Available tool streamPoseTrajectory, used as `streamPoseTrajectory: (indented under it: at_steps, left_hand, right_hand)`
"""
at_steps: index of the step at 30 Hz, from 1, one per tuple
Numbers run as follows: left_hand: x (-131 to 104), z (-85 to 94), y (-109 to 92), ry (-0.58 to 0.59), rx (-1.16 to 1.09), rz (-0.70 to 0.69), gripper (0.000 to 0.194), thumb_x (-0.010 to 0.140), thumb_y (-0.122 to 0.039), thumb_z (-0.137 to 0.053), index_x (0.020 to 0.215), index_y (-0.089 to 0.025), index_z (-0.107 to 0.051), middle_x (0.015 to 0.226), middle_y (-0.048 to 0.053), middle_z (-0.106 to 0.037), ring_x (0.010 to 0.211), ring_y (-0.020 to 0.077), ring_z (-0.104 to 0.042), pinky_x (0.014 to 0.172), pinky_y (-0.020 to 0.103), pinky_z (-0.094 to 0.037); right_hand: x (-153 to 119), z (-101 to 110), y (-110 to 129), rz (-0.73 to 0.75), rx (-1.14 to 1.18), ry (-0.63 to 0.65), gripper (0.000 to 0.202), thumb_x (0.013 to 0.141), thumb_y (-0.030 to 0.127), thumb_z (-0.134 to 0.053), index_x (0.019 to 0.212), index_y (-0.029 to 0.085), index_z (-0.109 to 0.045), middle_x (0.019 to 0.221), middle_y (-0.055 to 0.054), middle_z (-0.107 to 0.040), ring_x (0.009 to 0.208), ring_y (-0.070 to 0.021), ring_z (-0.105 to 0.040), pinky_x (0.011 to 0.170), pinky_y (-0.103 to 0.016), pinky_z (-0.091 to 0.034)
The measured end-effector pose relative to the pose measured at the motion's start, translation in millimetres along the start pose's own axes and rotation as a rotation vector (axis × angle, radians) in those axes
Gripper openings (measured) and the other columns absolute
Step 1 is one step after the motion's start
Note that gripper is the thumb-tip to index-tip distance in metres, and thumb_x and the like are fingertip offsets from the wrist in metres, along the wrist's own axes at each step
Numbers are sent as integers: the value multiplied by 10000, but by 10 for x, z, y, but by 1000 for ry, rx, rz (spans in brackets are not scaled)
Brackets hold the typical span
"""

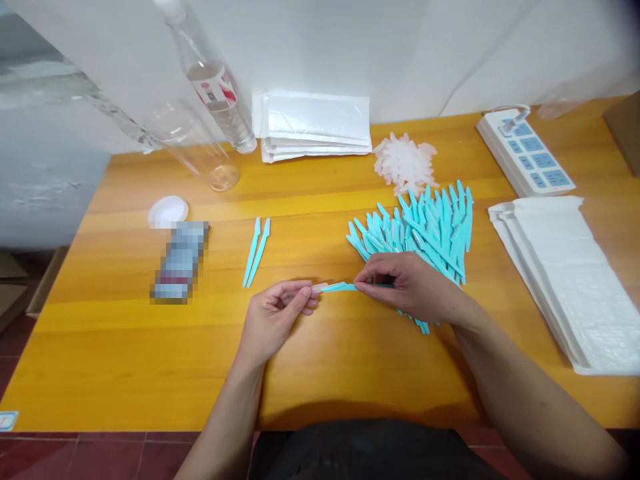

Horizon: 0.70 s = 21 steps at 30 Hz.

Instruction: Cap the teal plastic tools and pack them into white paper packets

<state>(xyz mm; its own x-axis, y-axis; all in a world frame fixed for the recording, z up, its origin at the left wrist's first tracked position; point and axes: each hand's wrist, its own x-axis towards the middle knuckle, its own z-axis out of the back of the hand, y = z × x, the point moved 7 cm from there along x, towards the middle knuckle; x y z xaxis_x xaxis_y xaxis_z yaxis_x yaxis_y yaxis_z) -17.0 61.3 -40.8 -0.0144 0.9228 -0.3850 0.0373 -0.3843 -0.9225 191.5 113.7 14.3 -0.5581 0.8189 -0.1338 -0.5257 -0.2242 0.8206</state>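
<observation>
Between finger and thumb, my left hand (280,317) pinches a small translucent plastic cap (319,289). My right hand (407,283) grips a turquoise eyebrow razor (340,287), its tip meeting the cap; how far it sits inside I cannot tell. Under and behind my right hand spreads a pile of turquoise razors (440,220), partly covered by the hand. Beyond that pile lies a heap of translucent caps (405,162). Two turquoise razors (257,253) rest side by side on the wooden table (150,360), left of the pile.
White plastic sleeves lie in a stack (315,123) at the back and another stack (575,280) at right. A power strip (527,153) stands back right. At left are a labelled bottle (215,90), a clear jar (200,150), a white lid (169,211) and a blurred-out flat object (181,260).
</observation>
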Motion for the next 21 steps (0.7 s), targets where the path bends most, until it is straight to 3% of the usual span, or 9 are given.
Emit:
streamPoseTrajectory:
  at_steps: [7, 11, 14, 16, 18, 21]
  left_hand:
    - [-58, -231, 68, -15, -89, 56, 319, 768, -396, -777, 981, -163, -729, 853, 85, -777, 780, 199, -743, 757, 330, -612]
    - [-123, -341, 136, -113, -274, 95, 422, 724, -386, -813, 1066, -176, -681, 863, 64, -773, 768, 172, -736, 735, 294, -601]
    - [-91, -321, 114, -159, -308, 96, 344, 736, -420, -788, 937, -157, -694, 848, 66, -759, 744, 150, -714, 691, 254, -575]
    - [25, -182, 0, -184, -181, 44, 332, 767, -457, -743, 901, -156, -704, 825, 58, -749, 705, 143, -688, 626, 237, -540]
    - [199, 44, -199, -231, 84, -48, 347, 791, -478, -705, 940, -165, -720, 839, 52, -750, 712, 157, -674, 623, 245, -511]
    - [461, 350, -533, -318, 629, -190, 347, 821, -485, -650, 956, -181, -750, 860, 61, -763, 768, 212, -684, 693, 295, -489]
  right_hand:
    - [-7, -45, -18, -31, 22, 47, 253, 916, 364, -555, 878, 210, -752, 793, -19, -688, 661, -122, -570, 622, -241, -404]
    - [4, -116, 45, -18, 91, -44, 206, 914, 328, -581, 868, 196, -733, 752, 1, -666, 625, -105, -542, 593, -229, -384]
    - [-2, -252, 172, -42, 142, -125, 179, 925, 291, -569, 913, 195, -721, 771, 8, -683, 652, -105, -567, 610, -220, -389]
    - [-20, -363, 278, -25, 115, -109, 205, 957, 276, -520, 973, 202, -711, 793, 7, -702, 675, -111, -592, 631, -223, -397]
    - [-60, -394, 311, -28, -26, -113, 247, 982, 307, -486, 964, 204, -710, 813, -6, -717, 712, -131, -619, 657, -240, -402]
    - [-179, -215, 137, -182, -370, -248, 290, 989, 369, -477, 955, 201, -711, 877, -46, -733, 772, -185, -660, 655, -277, -388]
